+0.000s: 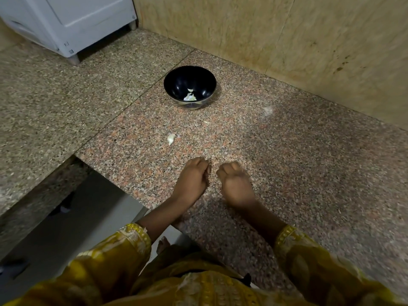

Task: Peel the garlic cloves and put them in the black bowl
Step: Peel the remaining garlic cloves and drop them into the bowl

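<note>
Garlic bits (189,97) lie in the bowl (176,80), one clove (171,138) waits near it, likely unpeeled; left hand (193,180) and right hand (235,182) curled (contents hidden).

Place: a home kitchen.
Worktop: speckled pink-grey granite counter (287,151), across the middle of the frame.
Wall: beige stone tiles (242,25), upper right.
Upper left: white appliance (72,25) on short feet.
Food: garlic scraps (189,97) in a black bowl (176,82), centre.
</note>
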